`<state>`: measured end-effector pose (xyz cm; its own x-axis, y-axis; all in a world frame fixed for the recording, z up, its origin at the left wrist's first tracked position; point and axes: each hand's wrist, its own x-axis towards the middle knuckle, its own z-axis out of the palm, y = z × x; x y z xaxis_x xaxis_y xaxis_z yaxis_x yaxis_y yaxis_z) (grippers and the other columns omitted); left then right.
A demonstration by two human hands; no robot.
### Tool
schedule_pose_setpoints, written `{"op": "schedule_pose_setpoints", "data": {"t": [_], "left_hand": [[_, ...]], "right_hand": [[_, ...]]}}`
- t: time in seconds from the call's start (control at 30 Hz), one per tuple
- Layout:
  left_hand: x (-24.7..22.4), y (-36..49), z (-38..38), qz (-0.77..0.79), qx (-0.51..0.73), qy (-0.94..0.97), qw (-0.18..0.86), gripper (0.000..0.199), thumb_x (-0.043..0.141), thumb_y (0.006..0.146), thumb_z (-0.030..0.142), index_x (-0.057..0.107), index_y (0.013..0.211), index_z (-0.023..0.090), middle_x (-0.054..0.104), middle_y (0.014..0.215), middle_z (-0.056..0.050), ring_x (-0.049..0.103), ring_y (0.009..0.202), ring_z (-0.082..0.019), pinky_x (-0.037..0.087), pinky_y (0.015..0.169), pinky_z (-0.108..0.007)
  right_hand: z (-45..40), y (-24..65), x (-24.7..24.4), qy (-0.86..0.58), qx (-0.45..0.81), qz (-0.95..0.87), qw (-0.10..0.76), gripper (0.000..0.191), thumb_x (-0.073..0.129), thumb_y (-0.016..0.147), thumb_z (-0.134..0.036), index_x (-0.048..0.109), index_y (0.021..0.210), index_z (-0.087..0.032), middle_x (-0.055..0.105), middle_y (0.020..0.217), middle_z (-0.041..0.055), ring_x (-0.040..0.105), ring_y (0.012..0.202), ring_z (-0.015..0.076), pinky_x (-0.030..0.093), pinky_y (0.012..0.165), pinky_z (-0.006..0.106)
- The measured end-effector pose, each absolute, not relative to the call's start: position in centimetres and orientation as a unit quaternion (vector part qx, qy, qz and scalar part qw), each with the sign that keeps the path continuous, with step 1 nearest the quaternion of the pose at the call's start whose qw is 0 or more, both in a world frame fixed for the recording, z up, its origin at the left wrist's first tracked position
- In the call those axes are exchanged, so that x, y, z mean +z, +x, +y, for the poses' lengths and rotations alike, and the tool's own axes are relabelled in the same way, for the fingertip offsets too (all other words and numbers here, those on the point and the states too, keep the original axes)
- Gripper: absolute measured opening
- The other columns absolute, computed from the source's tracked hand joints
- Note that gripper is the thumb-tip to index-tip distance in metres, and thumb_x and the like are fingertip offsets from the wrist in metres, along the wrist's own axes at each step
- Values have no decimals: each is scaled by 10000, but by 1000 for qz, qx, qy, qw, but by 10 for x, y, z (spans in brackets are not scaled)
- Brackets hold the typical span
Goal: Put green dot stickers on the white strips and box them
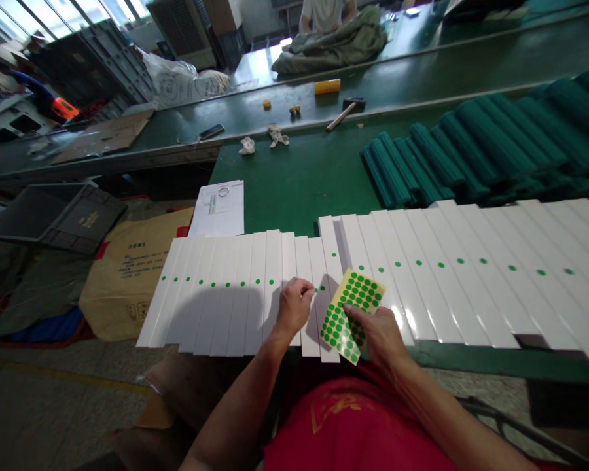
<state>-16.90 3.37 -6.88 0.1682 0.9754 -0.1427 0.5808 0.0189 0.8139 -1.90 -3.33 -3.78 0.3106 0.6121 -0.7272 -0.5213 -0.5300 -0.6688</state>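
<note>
Before me, a green workbench (294, 176) carries fanned white panels (422, 288) along the near side, a paper sheet (218, 209) at left, dark green rolls (471, 137) at right, and a hammer (346, 114) farther off.

Sticker sheet (348, 318): green dots in rows on yellow backing
Panels (235, 314): glossy white, one row of green dots
Table (294, 183): green
Shirt (358, 425): red

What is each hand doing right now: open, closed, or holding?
Left hand: pinched closed above a glossy white strip; anything held is too small to tell.
Right hand: closed, holding a yellow sheet of round green stickers.
</note>
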Motion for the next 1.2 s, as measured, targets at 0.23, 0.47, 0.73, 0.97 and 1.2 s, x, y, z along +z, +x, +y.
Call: {"op": "schedule_pose_setpoints", "data": {"t": [0.23, 0.47, 0.73, 0.97, 1.2], "left_hand": [[-96, -170, 47, 632, 157, 689, 317, 113, 564, 771, 53, 624, 731, 140, 579, 858, -63, 553, 848, -169, 445, 798, -289], [-113, -164, 40, 636, 126, 726, 230, 166, 463, 829, 39, 606, 824, 123, 534, 924, -91, 542, 829, -177, 466, 766, -291], [-84, -172, 30, 649, 105, 747, 102, 258, 564, 846, 192, 549, 1104, 179, 538, 1046, -80, 522, 959, -223, 447, 819, -360], [-79, -216, 21, 767, 35, 641, 5, 757, 638, 740, 535, 430, 1332, 111, 387, 1373, -225, 394, 1199, -369, 358, 927, -563], [-89, -199, 10, 769, 16, 639, 9, 744, 610, 756, 365, 349, 1395, 86, 267, 1465, -247, 279, 1310, -372, 339, 981, -549]], "right_hand": [[-33, -19, -39, -649, 587, -29, 483, 302, 849, 512, -267, 676, 680, -87, 719, 657, 89, 660, 538, 221, 555, 532, 331], [-33, -16, -41, -641, 596, -34, 482, 305, 849, 522, -273, 683, 696, -86, 715, 652, 90, 664, 545, 226, 559, 551, 342], [-33, -14, -41, -640, 607, -34, 469, 328, 855, 526, -277, 688, 733, -85, 724, 678, 106, 673, 553, 245, 563, 549, 357], [-30, -17, -40, -625, 622, -37, 470, 328, 866, 520, -259, 685, 736, -92, 722, 673, 93, 674, 555, 246, 555, 517, 342], [-27, -14, -35, -619, 638, -49, 455, 321, 866, 519, -251, 682, 732, -98, 728, 695, 92, 679, 574, 245, 566, 536, 344]]}}
